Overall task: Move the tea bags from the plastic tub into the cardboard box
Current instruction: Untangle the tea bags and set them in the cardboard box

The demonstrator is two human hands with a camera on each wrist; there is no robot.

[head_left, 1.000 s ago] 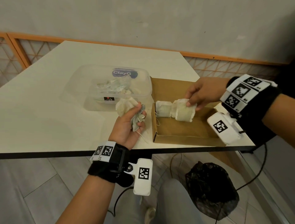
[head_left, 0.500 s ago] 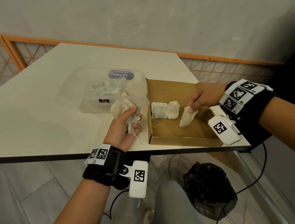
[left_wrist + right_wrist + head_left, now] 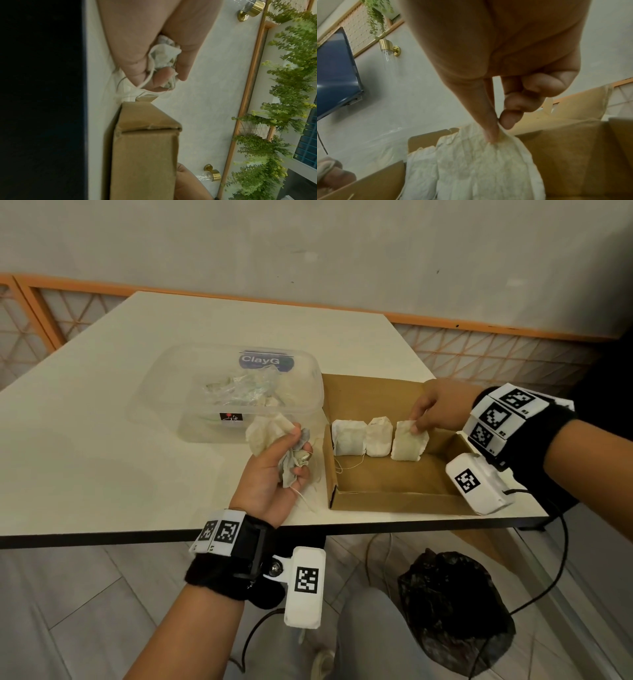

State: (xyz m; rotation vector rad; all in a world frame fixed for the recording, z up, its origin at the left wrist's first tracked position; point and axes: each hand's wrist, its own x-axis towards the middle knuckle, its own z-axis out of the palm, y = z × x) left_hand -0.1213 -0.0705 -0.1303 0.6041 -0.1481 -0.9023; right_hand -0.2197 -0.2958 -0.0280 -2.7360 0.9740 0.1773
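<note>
Near the front edge of the white surface (image 3: 102,440), toward its right corner, the shallow cardboard box (image 3: 383,501) lies open, with the clear plastic tub (image 3: 191,392) just beside its left wall. Three tea bags stand in a row against the box's back-left part: the left bag (image 3: 347,438) and the middle bag (image 3: 378,436) touch each other, and the third tea bag (image 3: 407,445) leans just beside the middle one. The right hand (image 3: 438,409) reaches over the box and pinches the top edge of that third bag between thumb and forefinger; the right wrist view shows the fingertips (image 3: 491,135) closed on the crinkled paper while the other fingers curl loosely. The left hand (image 3: 274,474) hovers palm-up over the surface between the tub and the box's left wall, its fingers curled round a crumpled bundle of tea bags (image 3: 270,436) with thin strings dangling from it. More tea bags (image 3: 239,392) lie heaped inside the tub, which bears a blue label (image 3: 267,361) on its far wall. Under the surface's front edge a black plastic bag (image 3: 452,611) sits on the tiled floor.
</note>
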